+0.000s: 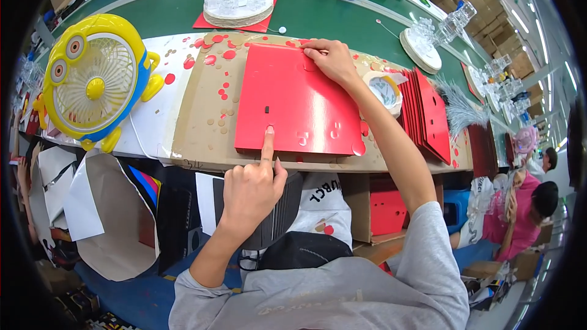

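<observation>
A glossy red cardboard panel [287,88] lies flat on a brown cardboard sheet [199,101] in front of me. Left of its middle is a small dark rectangular slot [266,109]. My left hand [252,192] touches the panel just below that slot with its stretched index fingertip; the thumb stands apart and the other fingers are curled with nothing visible in them. At the panel's far edge, my right hand [330,60] grips the border with thumb and fingers. Red and brown punched-out discs [229,54] are scattered around, some on the panel.
A yellow and blue fan [95,88] stands at the left. To the right are a tape roll [384,93] and several upright red panels [431,119]. Clear plastic pieces sit on round white boards [238,7] across the green conveyor [177,9]. Another person [513,220] sits far right.
</observation>
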Available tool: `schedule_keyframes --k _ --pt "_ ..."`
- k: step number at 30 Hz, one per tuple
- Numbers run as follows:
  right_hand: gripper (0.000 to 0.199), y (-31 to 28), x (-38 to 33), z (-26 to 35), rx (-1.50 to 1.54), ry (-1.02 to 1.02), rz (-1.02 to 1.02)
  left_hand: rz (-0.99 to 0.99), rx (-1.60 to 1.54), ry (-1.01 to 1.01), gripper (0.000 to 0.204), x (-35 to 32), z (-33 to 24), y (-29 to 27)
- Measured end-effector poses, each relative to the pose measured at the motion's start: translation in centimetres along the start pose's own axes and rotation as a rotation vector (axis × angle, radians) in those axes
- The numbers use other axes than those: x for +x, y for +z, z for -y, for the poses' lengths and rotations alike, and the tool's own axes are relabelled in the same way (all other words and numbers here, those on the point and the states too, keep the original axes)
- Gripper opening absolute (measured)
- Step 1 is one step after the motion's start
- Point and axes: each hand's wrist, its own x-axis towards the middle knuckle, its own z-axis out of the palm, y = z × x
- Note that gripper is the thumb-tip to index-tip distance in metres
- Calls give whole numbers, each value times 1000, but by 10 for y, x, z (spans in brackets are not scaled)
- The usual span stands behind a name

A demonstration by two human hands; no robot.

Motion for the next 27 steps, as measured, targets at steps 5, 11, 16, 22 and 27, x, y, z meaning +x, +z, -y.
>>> schedule_keyframes --k 5,11,16,22,27 --pt "24 -19 3 20 8 -50 5 -3 61 13 64 0 -3 2" --pt "48 -59 9 64 -160 -102 152 3 81 0 64 -3 -6 0" --pt "51 -61 1 76 -307 -145 91 4 116 -5 63 -5 -8 -3" --pt "30 -96 -5 97 -64 -234 50 -44 85 24 60 -7 -8 -10" --pt "30 -125 6 88 144 -139 -65 -83 -248 63 59 -16 -8 -28"
